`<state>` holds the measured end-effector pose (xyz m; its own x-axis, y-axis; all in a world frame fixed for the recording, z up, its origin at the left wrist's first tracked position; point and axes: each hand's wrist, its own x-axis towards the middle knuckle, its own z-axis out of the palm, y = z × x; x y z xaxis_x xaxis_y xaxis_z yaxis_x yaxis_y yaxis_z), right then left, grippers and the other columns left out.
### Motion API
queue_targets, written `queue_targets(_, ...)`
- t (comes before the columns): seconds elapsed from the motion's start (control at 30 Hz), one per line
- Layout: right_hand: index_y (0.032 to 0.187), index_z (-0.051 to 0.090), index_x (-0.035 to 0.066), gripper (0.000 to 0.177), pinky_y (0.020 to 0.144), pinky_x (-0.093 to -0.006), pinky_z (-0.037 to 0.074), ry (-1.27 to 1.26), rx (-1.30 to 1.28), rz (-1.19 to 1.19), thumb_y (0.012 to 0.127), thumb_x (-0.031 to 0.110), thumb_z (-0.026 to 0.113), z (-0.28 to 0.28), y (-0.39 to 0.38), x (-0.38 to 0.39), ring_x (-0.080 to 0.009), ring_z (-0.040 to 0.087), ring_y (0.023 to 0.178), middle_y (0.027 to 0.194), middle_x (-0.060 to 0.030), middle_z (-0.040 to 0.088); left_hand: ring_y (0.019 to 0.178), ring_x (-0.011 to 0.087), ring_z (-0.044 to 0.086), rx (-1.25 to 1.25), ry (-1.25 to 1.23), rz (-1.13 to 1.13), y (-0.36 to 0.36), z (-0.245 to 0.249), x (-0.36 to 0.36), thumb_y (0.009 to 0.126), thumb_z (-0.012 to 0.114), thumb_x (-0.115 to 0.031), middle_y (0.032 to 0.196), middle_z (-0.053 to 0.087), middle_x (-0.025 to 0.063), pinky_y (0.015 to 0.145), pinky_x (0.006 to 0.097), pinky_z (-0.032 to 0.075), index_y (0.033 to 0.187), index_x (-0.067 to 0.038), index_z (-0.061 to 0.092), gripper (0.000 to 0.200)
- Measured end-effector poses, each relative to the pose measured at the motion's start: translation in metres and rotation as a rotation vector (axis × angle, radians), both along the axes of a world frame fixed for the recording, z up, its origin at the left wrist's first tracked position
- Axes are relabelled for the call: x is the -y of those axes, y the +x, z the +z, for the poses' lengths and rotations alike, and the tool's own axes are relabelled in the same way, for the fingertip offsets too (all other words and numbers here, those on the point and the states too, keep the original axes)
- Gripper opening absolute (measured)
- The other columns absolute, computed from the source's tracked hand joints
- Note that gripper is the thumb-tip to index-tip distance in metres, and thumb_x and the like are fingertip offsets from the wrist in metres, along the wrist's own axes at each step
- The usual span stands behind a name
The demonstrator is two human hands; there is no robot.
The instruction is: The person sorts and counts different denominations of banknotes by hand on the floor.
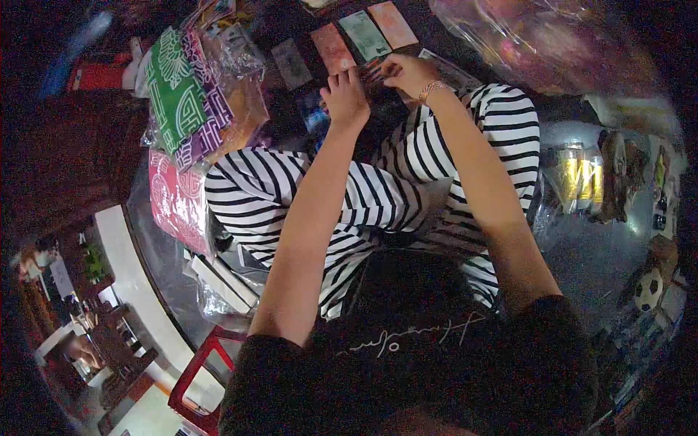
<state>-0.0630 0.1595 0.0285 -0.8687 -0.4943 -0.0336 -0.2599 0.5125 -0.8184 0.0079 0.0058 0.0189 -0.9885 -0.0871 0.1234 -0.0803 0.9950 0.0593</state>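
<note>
Left hand (345,98) and right hand (407,73) each pinch an end of what looks like a small packet (373,71), low over the dark surface's (423,35) far edge beside the cards (333,47), two-handed so it stays flat.

Head view, steeply down; close overhead

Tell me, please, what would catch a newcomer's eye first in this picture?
The black-and-white striped trousers fill the middle, with both bare arms reaching over them. At the top centre the left hand and the right hand meet on a small packet. On the left lie a bright green pack and, below it, a pink pack.
</note>
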Motion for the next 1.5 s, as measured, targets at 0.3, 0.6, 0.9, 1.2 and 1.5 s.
queue_targets(0.3,0.081,0.058,0.004,0.016,0.065,-0.0332,0.046,0.008,-0.183,-0.053,0.070,0.010,0.067,-0.009,-0.006,0.002,-0.0223,0.059,0.070,0.073,-0.0094,0.059,0.109,0.0319,0.042,0.016,0.012,-0.008,-0.003,-0.001,0.001,0.069,0.059,-0.014,0.117,0.046,0.0133,0.084,0.0491,0.036,0.124,-0.006,0.036,0.060)
queue_targets(0.6,0.093,0.056,0.008,0.027,0.070,-0.0342,0.047,0.137,-0.064,-0.088,0.070,0.013,0.069,-0.010,-0.008,0.002,-0.0209,0.061,0.078,0.080,-0.0070,0.063,0.105,0.0316,0.046,-0.007,-0.046,-0.029,-0.002,0.001,-0.001,0.072,0.054,-0.009,0.113,0.049,0.0133,0.080,0.0480,0.038,0.119,-0.005,0.039,0.049)
queue_targets(0.9,0.121,0.042,0.014,0.066,0.086,-0.0378,0.045,0.107,-0.149,-0.096,0.061,0.003,0.067,-0.023,-0.005,0.010,-0.0298,0.055,0.099,0.113,-0.0170,0.053,0.105,0.0320,0.049,0.027,-0.027,-0.028,-0.002,0.003,-0.001,0.071,0.055,-0.010,0.113,0.051,0.0135,0.078,0.0501,0.038,0.119,-0.005,0.038,0.051)
queue_targets(1.2,0.104,0.057,0.007,0.042,0.079,-0.0316,0.048,-0.122,0.010,0.098,0.063,0.000,0.065,-0.033,-0.019,0.016,-0.0206,0.061,0.092,0.098,-0.0097,0.063,0.102,0.0307,0.053,0.056,0.018,-0.006,0.002,0.017,-0.006,0.073,0.054,-0.010,0.110,0.054,0.0140,0.080,0.0470,0.040,0.118,-0.006,0.041,0.047)
queue_targets(1.5,0.132,0.032,0.013,0.071,0.089,-0.0319,0.042,-0.073,0.130,-0.008,0.068,0.011,0.062,-0.027,-0.015,0.020,-0.0242,0.053,0.105,0.118,-0.0128,0.054,0.100,0.0321,0.054,0.178,0.070,0.042,0.003,0.008,-0.002,0.069,0.057,-0.009,0.109,0.054,0.0158,0.083,0.0437,0.043,0.127,-0.001,0.036,0.062)
